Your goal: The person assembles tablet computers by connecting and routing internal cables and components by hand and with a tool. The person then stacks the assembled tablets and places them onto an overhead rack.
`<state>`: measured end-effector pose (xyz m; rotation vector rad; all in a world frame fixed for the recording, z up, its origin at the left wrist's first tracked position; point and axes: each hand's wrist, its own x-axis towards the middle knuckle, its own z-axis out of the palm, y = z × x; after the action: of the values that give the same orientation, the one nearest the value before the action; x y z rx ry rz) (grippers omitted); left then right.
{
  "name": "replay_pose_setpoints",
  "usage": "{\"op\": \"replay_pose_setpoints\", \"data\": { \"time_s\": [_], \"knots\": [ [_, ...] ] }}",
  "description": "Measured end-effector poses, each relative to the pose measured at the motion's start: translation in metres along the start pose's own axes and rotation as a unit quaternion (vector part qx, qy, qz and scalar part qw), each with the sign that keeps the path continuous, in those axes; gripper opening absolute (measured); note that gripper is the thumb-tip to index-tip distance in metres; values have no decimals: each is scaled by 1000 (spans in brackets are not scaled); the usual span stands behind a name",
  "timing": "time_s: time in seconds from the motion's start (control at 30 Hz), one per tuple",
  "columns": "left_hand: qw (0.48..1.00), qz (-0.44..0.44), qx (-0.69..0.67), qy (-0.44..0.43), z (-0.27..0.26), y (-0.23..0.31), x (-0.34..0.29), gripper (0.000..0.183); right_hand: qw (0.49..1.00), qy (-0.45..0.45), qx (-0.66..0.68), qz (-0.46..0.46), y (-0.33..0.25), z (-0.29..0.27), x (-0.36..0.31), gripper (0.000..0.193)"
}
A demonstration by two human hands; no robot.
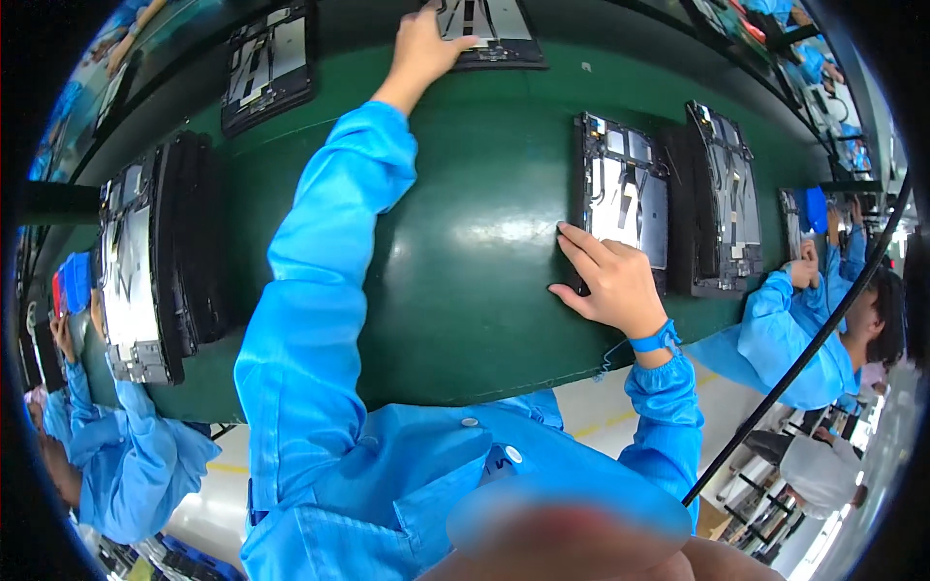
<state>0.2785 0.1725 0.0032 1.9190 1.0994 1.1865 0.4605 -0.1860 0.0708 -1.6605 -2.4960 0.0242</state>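
Note:
My left hand [424, 50] reaches to the far edge of the green bench. Its thumb lies over the near left corner of an opened tablet [494, 50] with silver panels and black ribbon cables, which the top of the view cuts off. The fingers curl by its left edge, partly out of sight. My right hand [612, 281], with a blue wrist strap [657, 339], is at the near left corner of another opened tablet [630, 184]. Its fingers and thumb are spread, and the palm covers that corner.
Further opened tablets lie at right [731, 184] and at far left [266, 68]. A stack of them [145, 261] stands at left. Co-workers in blue sit on the left [136, 465] and right [794, 339]. A black cable [804, 353] runs across the right side.

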Motion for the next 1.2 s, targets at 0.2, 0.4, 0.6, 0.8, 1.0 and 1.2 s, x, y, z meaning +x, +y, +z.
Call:
{"op": "replay_pose_setpoints", "data": {
  "time_s": [0.2, 0.4, 0.6, 0.8, 1.0, 1.2],
  "knots": [
    [928, -30, 360, -95, 4, 15, -14, 101, 1000, 6, 25, 4, -6, -1, 6, 58],
    [931, 75, 357, -19, -12, -10, -16, 90, 948, 78, 278, 132, -27, -28, 40, 42],
    [974, 126, 166, 87, -18, -7, -11, 70, 509, 164, 792, 295, -9, -5, 152, 42],
    [960, 135, 224, 99, -56, 33, -63, 71, 312, 233, 810, 438, 22, 37, 218, 49],
    [978, 71, 191, 51, -128, 74, -182, 46, 393, 189, 802, 408, -39, 64, 193, 19],
    [905, 4, -411, -106, -188, 135, -285, 16, 433, 129, 801, 392, -104, 43, 81, 15]
  ]
}}
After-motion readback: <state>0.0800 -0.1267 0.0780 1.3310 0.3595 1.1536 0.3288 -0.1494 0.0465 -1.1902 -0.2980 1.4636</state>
